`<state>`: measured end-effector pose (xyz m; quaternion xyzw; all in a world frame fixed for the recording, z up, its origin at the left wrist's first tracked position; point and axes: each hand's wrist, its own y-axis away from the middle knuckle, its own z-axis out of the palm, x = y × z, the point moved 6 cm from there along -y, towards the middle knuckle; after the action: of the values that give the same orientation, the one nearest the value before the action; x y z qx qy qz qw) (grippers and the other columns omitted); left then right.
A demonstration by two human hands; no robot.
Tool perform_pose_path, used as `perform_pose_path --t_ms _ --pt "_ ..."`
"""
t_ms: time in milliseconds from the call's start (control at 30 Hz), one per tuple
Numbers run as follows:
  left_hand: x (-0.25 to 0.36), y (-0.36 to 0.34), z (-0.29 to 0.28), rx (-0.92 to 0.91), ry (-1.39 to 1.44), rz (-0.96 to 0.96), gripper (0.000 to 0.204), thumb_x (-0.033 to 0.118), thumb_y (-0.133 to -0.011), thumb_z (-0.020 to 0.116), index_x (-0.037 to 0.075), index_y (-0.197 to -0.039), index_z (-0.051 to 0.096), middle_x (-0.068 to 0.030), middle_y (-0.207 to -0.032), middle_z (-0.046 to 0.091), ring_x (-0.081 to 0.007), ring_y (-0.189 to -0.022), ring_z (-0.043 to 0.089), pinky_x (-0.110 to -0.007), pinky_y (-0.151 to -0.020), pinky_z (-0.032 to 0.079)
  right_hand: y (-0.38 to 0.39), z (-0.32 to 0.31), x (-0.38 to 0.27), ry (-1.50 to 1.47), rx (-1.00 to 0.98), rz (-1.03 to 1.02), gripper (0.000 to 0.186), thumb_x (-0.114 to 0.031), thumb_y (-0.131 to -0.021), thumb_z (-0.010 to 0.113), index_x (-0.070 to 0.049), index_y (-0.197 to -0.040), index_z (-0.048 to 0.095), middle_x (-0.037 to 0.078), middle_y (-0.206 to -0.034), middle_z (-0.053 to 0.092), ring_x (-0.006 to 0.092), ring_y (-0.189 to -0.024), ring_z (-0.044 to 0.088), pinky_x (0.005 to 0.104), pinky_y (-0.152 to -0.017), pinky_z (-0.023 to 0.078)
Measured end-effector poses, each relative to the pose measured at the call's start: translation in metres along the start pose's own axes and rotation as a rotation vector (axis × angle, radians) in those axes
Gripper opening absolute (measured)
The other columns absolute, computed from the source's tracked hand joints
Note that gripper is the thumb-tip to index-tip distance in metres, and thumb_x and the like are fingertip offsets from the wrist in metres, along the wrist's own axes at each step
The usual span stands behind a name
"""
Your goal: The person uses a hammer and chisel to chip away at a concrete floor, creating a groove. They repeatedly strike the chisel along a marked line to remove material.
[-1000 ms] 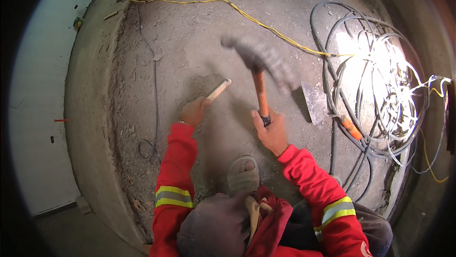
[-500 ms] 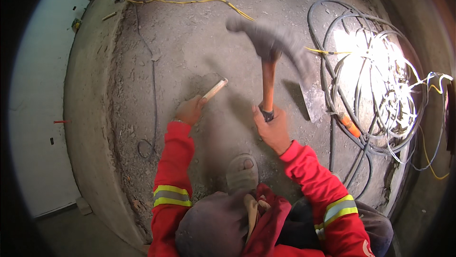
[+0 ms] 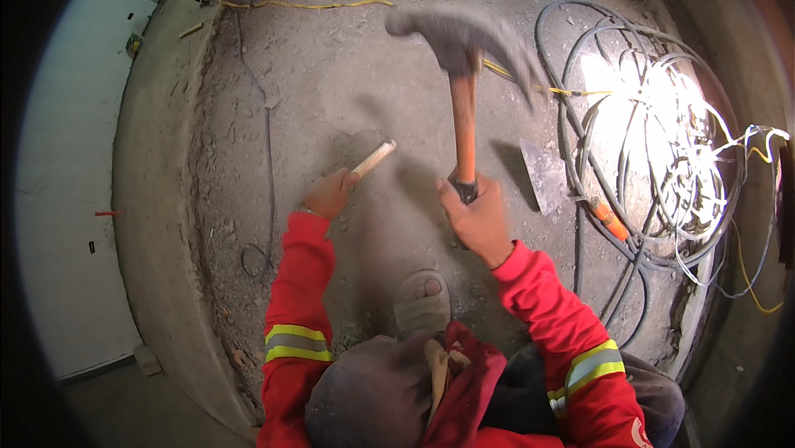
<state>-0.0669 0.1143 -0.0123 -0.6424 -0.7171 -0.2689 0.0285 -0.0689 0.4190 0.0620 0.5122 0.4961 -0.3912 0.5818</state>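
Note:
My right hand [image 3: 479, 214] is wrapped round the black grip of a claw hammer [image 3: 465, 125] with an orange-brown wooden handle. The hammer is held up, its dark head blurred by motion. Lower and to the left, my left hand [image 3: 330, 193] grips a short pale rod [image 3: 374, 160], which leans with its blunt upper end bare and pointing up to the right. Where the rod's lower end sits is hidden by the hand. A gap separates the hammer head from the rod.
Coiled black and white cables [image 3: 654, 142] lie at the right under bright light. Beside them rests a trowel blade [image 3: 542, 176] near an orange handle [image 3: 609, 219]. Rubble [image 3: 236, 142] and a thin grey cable run along the left. My sandalled foot [image 3: 422, 303] is close below.
The hammer has risen a little and shifted slightly left in my right hand. My left hand and the rod have barely moved.

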Motion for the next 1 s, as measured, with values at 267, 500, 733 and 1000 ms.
perform_pose_path --t_ms 267,500,733,1000 --pt "0.002 0.004 0.001 0.021 -0.066 -0.026 0.041 0.044 -0.096 0.037 0.009 -0.089 0.057 -0.0207 -0.080 0.061 -0.0434 -0.078 0.058 -0.053 -0.069 0.041 0.004 0.008 0.047 0.236 -0.207 0.237 0.023 -0.017 -0.080 0.061 0.004 -0.075 0.053 0.010 -0.053 0.039 0.0138 -0.052 0.039 0.0365 -0.050 0.036" --pt "-0.005 0.006 -0.003 0.027 0.080 0.044 0.043 0.046 -0.095 0.038 0.008 -0.093 0.058 -0.0210 -0.083 0.062 -0.0431 -0.080 0.058 -0.053 -0.069 0.042 0.004 0.003 -0.012 0.017 -0.061 0.008 0.020 -0.015 -0.079 0.061 0.004 -0.075 0.053 0.009 -0.053 0.040 0.0139 -0.051 0.038 0.0359 -0.048 0.035" --pt "-0.013 0.007 0.009 -0.011 -0.081 -0.055 0.043 0.047 -0.095 0.038 0.009 -0.095 0.057 -0.0207 -0.085 0.062 -0.0429 -0.083 0.058 -0.052 -0.069 0.042 0.009 0.019 0.065 0.297 -0.215 0.179 0.013 -0.009 -0.075 0.057 0.004 -0.076 0.055 0.022 -0.058 0.051 0.0261 -0.050 0.045 0.0413 -0.055 0.042" --pt "-0.014 0.010 -0.002 0.005 0.040 -0.028 0.042 0.046 -0.095 0.039 0.009 -0.093 0.058 -0.0202 -0.082 0.061 -0.0425 -0.082 0.058 -0.051 -0.069 0.042 0.012 0.007 -0.012 0.078 -0.125 0.058 0.020 -0.013 -0.079 0.059 0.001 -0.067 0.050 0.001 -0.052 0.040 0.0076 -0.051 0.037 0.0307 -0.047 0.033"
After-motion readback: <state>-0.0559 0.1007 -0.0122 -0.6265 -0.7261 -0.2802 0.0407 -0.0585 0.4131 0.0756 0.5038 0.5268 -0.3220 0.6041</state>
